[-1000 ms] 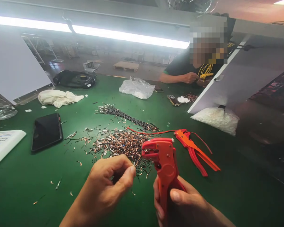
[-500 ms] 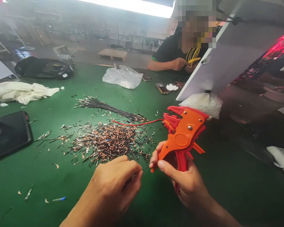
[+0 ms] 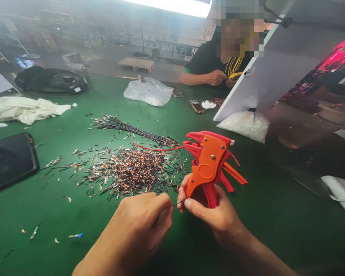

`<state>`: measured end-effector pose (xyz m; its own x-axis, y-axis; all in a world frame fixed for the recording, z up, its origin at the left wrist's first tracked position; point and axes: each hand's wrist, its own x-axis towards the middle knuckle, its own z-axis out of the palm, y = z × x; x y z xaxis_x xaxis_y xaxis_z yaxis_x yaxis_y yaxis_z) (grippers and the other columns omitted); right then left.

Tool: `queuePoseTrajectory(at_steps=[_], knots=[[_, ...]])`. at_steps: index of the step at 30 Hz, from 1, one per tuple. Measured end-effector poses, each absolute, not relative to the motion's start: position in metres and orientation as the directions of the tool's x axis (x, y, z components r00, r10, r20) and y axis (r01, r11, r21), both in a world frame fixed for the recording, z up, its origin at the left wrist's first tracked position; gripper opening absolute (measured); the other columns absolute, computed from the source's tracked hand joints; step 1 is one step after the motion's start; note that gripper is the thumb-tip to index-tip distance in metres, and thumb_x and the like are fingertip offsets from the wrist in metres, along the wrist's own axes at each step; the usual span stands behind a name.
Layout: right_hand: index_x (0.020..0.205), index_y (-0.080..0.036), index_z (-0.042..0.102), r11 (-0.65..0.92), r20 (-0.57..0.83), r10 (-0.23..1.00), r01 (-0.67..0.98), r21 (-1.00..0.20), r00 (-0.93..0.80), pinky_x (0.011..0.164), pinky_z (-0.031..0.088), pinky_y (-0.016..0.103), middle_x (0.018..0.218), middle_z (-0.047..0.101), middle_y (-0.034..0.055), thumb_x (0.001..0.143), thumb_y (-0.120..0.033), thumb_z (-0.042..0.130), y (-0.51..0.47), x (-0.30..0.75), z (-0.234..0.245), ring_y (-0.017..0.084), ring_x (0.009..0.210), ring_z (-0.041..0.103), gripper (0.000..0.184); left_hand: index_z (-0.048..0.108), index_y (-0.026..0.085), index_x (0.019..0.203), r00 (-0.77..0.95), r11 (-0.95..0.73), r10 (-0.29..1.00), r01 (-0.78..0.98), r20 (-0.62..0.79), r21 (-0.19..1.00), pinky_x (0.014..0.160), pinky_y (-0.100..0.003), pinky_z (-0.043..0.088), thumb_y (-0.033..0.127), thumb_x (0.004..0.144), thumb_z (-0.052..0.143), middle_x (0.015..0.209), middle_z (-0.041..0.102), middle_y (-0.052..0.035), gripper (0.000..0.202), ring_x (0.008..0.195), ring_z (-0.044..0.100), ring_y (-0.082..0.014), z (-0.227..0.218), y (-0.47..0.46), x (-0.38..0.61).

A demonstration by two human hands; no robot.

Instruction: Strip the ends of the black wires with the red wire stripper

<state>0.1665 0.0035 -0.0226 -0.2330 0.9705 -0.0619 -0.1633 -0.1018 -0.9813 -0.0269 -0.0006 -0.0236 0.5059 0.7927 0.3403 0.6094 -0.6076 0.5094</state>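
My right hand point(image 3: 215, 214) is wrapped round the handles of an orange and red wire stripper point(image 3: 208, 165), its jaws pointing left. Between that hand's thumb and fingers runs a thin dark wire point(image 3: 178, 202). My left hand point(image 3: 146, 218) is closed on the wire's other end, which its fingers hide. Behind my hands lies a heap of short black and copper wire scraps point(image 3: 135, 168). A bundle of black wires point(image 3: 132, 130) with silvery tips rests beyond it. A thin red strip point(image 3: 161, 149) stretches from near the stripper's jaws over the heap.
To the left lie a black phone-like slab point(image 3: 11, 163) and a white cloth point(image 3: 25, 109). A clear plastic bag point(image 3: 148, 91) sits farther back. A white panel point(image 3: 247, 80) rises at the right, with a filled bag point(image 3: 244, 124) beside it. Across the table a person point(image 3: 204, 65) holds yellow wires.
The wire stripper has shifted left and turned slightly, and its handles look farther apart. My right hand has come closer to my left, which stays almost in place on the wire.
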Motion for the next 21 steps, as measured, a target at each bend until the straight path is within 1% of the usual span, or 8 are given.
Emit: queuePoseTrajectory(at_steps=[3,6,8,11,13,17,19,21], knots=[[0.093,-0.022,0.058,-0.039,-0.034,0.983,-0.024,-0.999,-0.180,0.072,0.050,0.031,0.078,0.062,-0.0020,0.079,-0.019,0.063,0.003,0.166,-0.024,0.016,0.073,0.060,0.015,0.052,0.022,0.073,0.524,-0.603,0.796,0.638,0.305,0.479,0.048,-0.023,0.034,0.012,0.094,0.044,0.058,0.049,0.0056,0.025,0.047,0.045,-0.0113,-0.027,-0.001,-0.025],[0.090,-0.021,0.057,0.030,0.015,0.992,0.123,-0.992,-0.127,0.070,0.050,0.031,0.078,0.060,-0.0007,0.077,-0.018,0.059,0.004,0.164,-0.028,0.017,0.073,0.058,0.013,0.049,0.023,0.073,0.566,-0.607,0.790,0.668,0.236,0.430,0.045,-0.025,0.033,0.013,0.095,0.042,0.055,0.048,0.0052,0.025,0.044,0.042,-0.0125,-0.026,-0.003,-0.022],[0.091,-0.020,0.058,0.034,0.013,0.993,0.184,-0.982,-0.115,0.070,0.050,0.031,0.080,0.060,0.0003,0.078,-0.018,0.057,0.005,0.163,-0.031,0.018,0.073,0.059,0.013,0.048,0.023,0.073,0.590,-0.610,0.785,0.685,0.188,0.399,0.044,-0.026,0.032,0.011,0.095,0.038,0.054,0.049,0.0046,0.027,0.042,0.041,-0.0131,-0.024,-0.006,-0.018],[0.090,-0.021,0.057,0.025,0.000,0.995,0.238,-0.971,-0.104,0.070,0.049,0.031,0.081,0.059,-0.0004,0.079,-0.018,0.055,0.004,0.163,-0.036,0.018,0.073,0.058,0.012,0.046,0.023,0.074,0.623,-0.621,0.770,0.683,0.136,0.384,0.043,-0.026,0.031,0.005,0.092,0.034,0.054,0.053,0.0035,0.028,0.041,0.043,-0.0131,-0.020,-0.011,-0.013],[0.090,-0.022,0.055,0.030,-0.001,0.994,0.277,-0.961,-0.111,0.068,0.048,0.030,0.080,0.059,-0.0015,0.080,-0.016,0.052,0.003,0.164,-0.039,0.017,0.071,0.058,0.012,0.045,0.024,0.075,0.637,-0.644,0.755,0.673,0.157,0.364,0.041,-0.027,0.030,0.001,0.088,0.033,0.053,0.055,0.0033,0.029,0.038,0.042,-0.0132,-0.020,-0.013,-0.009],[0.089,-0.024,0.053,0.064,0.030,0.995,0.359,-0.931,-0.100,0.066,0.044,0.030,0.079,0.058,-0.0021,0.081,-0.014,0.051,0.001,0.166,-0.042,0.017,0.071,0.057,0.013,0.044,0.024,0.079,0.659,-0.699,0.713,0.643,0.238,0.314,0.038,-0.028,0.025,-0.003,0.078,0.035,0.048,0.051,0.0051,0.028,0.034,0.038,-0.0134,-0.024,-0.013,-0.002],[0.090,-0.024,0.053,0.091,0.062,0.994,0.401,-0.912,-0.085,0.064,0.042,0.030,0.079,0.058,-0.0019,0.081,-0.013,0.051,0.000,0.165,-0.042,0.018,0.072,0.057,0.015,0.043,0.024,0.081,0.657,-0.710,0.704,0.633,0.271,0.310,0.038,-0.028,0.026,-0.003,0.076,0.037,0.049,0.051,0.0060,0.028,0.035,0.039,-0.0133,-0.026,-0.013,0.001],[0.091,-0.024,0.053,0.112,0.085,0.993,0.433,-0.895,-0.081,0.063,0.041,0.030,0.079,0.058,-0.0020,0.079,-0.010,0.051,0.001,0.166,-0.041,0.018,0.071,0.056,0.018,0.044,0.023,0.085,0.641,-0.715,0.699,0.625,0.318,0.312,0.038,-0.028,0.026,-0.003,0.079,0.036,0.049,0.051,0.0063,0.028,0.035,0.038,-0.0135,-0.030,-0.015,0.003]])
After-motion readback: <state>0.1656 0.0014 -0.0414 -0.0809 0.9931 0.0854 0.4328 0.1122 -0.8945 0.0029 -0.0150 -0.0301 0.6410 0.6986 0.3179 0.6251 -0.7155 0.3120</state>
